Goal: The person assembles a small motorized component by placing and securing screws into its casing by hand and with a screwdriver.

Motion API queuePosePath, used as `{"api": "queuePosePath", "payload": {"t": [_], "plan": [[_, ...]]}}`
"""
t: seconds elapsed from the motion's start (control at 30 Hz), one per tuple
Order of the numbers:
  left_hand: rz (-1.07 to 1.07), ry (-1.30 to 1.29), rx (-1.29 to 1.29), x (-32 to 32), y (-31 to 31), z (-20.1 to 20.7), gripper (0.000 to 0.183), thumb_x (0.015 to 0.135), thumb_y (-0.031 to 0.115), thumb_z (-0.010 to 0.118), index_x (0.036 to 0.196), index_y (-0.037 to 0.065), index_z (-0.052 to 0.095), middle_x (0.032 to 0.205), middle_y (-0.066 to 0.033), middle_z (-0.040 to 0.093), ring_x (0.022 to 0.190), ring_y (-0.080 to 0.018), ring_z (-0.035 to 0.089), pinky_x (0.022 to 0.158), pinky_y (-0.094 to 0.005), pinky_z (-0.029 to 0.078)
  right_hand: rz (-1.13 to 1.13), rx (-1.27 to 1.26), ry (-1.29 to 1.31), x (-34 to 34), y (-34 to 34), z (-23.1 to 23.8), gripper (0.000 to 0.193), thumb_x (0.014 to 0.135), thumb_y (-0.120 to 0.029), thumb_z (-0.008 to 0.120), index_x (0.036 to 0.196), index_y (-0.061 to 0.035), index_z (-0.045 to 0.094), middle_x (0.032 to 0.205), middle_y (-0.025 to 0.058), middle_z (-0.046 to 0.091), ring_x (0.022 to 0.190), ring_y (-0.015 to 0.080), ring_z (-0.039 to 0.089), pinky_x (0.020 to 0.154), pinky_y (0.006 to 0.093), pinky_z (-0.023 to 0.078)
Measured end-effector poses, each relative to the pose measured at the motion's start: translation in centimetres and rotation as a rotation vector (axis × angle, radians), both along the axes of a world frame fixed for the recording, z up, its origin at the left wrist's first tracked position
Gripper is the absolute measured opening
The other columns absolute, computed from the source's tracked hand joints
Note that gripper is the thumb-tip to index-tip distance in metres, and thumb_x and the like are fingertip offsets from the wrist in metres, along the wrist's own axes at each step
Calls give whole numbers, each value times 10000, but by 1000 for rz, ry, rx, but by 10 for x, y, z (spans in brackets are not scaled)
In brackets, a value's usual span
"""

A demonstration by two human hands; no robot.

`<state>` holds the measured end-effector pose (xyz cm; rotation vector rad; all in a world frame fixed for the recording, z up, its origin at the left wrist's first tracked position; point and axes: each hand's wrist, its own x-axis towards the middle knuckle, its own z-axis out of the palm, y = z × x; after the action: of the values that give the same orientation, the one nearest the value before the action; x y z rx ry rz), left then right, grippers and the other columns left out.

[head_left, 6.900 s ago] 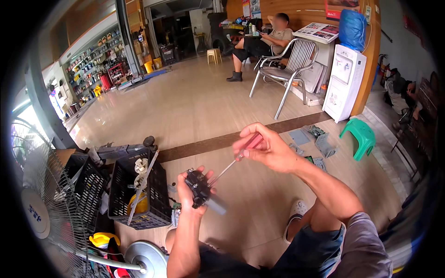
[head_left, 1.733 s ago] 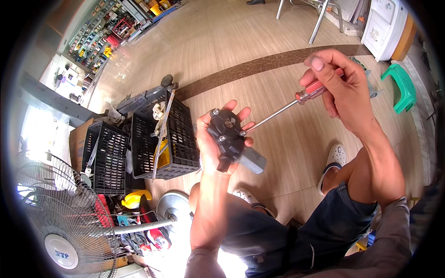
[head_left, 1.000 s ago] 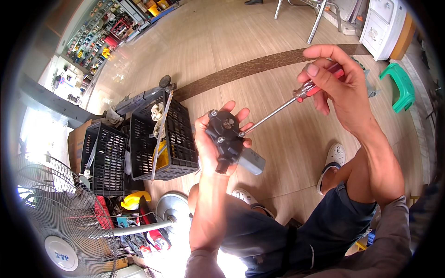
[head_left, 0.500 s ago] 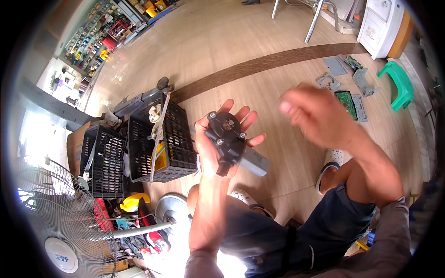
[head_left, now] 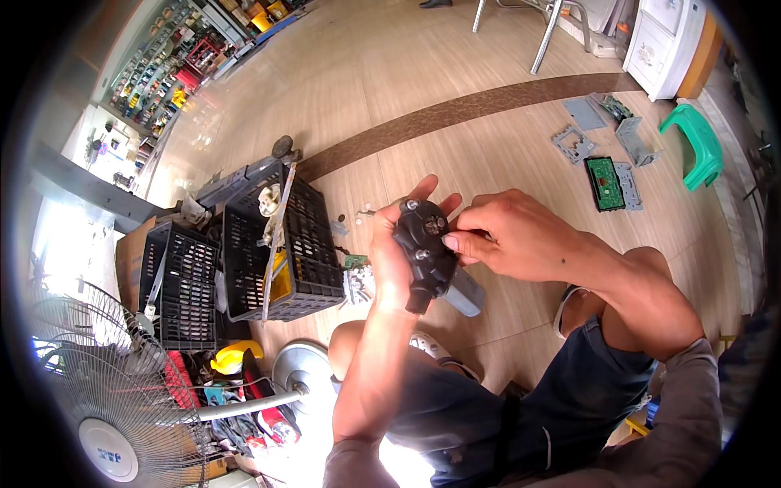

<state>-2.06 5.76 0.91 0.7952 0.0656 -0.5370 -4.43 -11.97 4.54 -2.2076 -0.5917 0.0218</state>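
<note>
My left hand (head_left: 394, 264) holds up a gear motor (head_left: 425, 244) in its palm, fingers curled behind it. The motor has a round black housing with silver bolts and a central shaft facing up. Its grey cylindrical body (head_left: 464, 294) sticks out toward the lower right. My right hand (head_left: 508, 236) reaches in from the right, thumb and index finger pinched together at the housing's right edge. The fingertips cover that spot, where a bolt shows in the earlier frame.
Two black plastic crates (head_left: 305, 260) stand at the left, one holding metal and yellow parts. A fan (head_left: 110, 407) is at the lower left. A green circuit board (head_left: 604, 184) and grey metal plates lie on the floor at right, near a green stool (head_left: 700, 146).
My right hand has come down and left onto the motor, its thumb and index finger now at the housing edge. The left hand has moved the motor slightly right and turned it.
</note>
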Motion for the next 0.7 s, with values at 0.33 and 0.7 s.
{"api": "queuePosePath", "payload": {"t": [0.33, 0.7], "plan": [[6, -32, 53, 3, -1, -1, 626, 931, 491, 386, 1377, 66, 496, 1247, -177, 605, 969, -305, 651, 707, -427, 553, 10, 88, -13, -2, -1, -4, 103, 812, -72, 643, 852, 23, 645, 859, 193, 664, 807, 391, 650, 715, 467, 493], [2, -37, 16, 3, 1, -2, 613, 938, 483, 369, 1362, 61, 501, 1215, -182, 626, 946, -297, 648, 716, -430, 548, 18, 171, -52, -1, -1, -9, 97, 804, -55, 659, 869, 14, 644, 826, 179, 667, 725, 353, 655, 649, 421, 498]]}}
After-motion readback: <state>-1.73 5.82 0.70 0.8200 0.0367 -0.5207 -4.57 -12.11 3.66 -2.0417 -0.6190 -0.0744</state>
